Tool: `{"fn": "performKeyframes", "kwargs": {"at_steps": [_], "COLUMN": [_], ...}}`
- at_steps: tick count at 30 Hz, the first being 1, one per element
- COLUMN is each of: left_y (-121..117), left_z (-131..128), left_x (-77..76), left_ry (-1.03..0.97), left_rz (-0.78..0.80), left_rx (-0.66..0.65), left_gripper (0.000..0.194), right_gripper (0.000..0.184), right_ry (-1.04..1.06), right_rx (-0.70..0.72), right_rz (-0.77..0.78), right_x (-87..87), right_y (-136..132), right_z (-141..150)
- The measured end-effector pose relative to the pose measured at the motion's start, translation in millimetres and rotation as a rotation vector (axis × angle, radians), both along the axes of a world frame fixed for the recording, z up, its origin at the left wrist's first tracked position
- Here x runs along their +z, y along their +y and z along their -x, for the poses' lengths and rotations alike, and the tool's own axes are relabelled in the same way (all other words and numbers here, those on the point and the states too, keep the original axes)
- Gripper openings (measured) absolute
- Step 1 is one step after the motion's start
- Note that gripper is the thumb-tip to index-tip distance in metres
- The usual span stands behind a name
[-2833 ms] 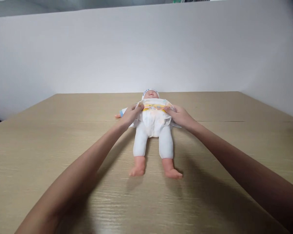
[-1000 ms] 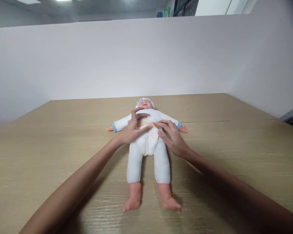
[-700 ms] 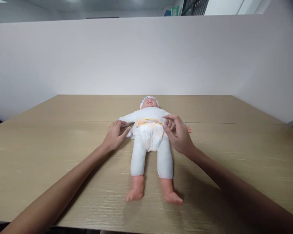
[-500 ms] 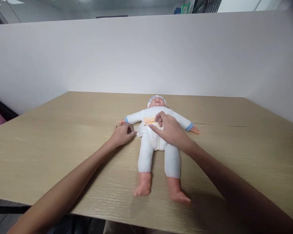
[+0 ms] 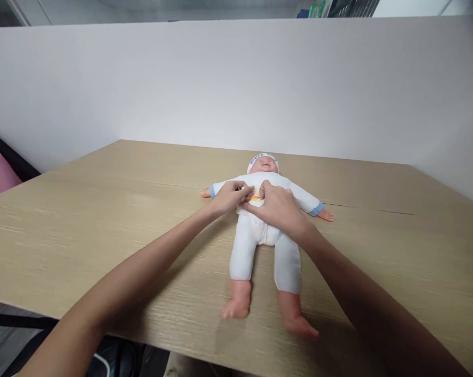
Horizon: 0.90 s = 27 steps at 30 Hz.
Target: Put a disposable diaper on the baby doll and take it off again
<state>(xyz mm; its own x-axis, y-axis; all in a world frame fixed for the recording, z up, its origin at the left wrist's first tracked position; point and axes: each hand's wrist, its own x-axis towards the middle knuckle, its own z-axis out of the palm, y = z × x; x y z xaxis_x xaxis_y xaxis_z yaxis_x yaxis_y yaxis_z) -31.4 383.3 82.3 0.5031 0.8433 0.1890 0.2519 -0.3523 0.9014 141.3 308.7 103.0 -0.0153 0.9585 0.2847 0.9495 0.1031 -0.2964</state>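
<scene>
Doll (image 5: 267, 180) is lying on back on table (image 5: 102, 220), right of frame centre, head away, arms spread. White diaper (image 5: 265, 234) is covering its hips. Left hand (image 5: 244, 193) is touching diaper's front, fingers narrow; I cannot tell if they are gripping it. Right hand (image 5: 255, 196) is curving over same front, fingers moderately wide, thumb reaching beside left hand.

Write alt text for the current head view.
Left hand and right hand touch the front of a diaper on a doll lying on its back, arms spread, on a table. The doll wears white with blue cuffs and a lettered cap; a pale wall stands behind.
</scene>
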Motion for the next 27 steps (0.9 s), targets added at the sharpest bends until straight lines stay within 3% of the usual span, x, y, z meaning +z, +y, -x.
{"fn": "performKeyframes", "kwargs": {"at_steps": [4,12,16,19,21,23,25,27], "left_y": [-3.0,-10.4,-37.5,-81.4,-112.8,-135.8,-145.1,-141.4], "left_z": [-18.3,-7.4,-11.4,-8.0,1.0,13.6,26.4,35.5], "left_x": [-6.5,-19.6,-5.9,11.7,18.5,18.8,13.9,7.1], "left_ry": [-0.072,-0.221,-0.205,-0.079,0.091,0.260,0.365,0.415], "left_rz": [0.012,0.041,-0.102,-0.277,-0.360,-0.381,-0.390,-0.419], "left_rx": [-0.065,-0.028,0.218,0.288,0.206,0.054,-0.113,-0.213], "left_gripper": [0.057,0.044,0.031,0.032,0.036,0.037,0.032,0.025], "right_gripper": [0.035,0.016,0.034,0.028,0.015,0.011,0.011,0.011], "right_ry": [-0.020,0.107,0.186,0.229,0.309,0.394,0.426,0.418], "right_rx": [0.022,0.019,0.032,0.067,0.172,0.308,0.368,0.337], "right_rz": [-0.028,0.008,-0.067,-0.142,-0.106,0.025,0.141,0.160], "right_x": [-2.0,-3.2,6.6,16.9,16.5,7.1,-9.1,-26.9], "right_y": [2.3,8.3,-1.2,-33.1,-64.0,-93.7,-113.7,-120.3], "right_z": [-0.2,-11.6,-12.6,-9.9,-10.8,-16.6,-27.1,-39.3]}}
